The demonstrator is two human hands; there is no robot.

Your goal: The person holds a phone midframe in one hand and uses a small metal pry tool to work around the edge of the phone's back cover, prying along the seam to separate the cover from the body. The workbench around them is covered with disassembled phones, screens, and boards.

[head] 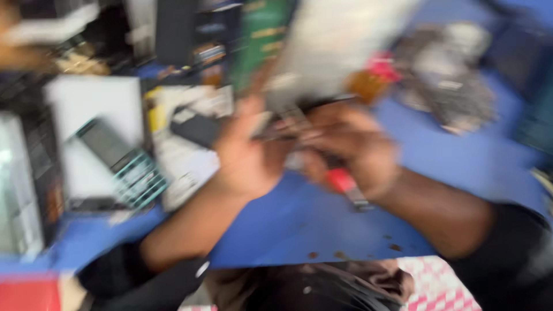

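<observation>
Both forearms are bare, and black sleeves are pushed up toward the elbows. The left sleeve (pixel 124 276) bunches at the near left; the right sleeve (pixel 512 253) sits at the near right. Motion blur hides any finer detail of the left hand (pixel 247 155) and right hand (pixel 351 147).

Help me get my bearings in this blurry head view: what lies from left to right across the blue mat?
Calculator → left hand → right hand, its grip on a red-handled tool → grey metal parts.
</observation>
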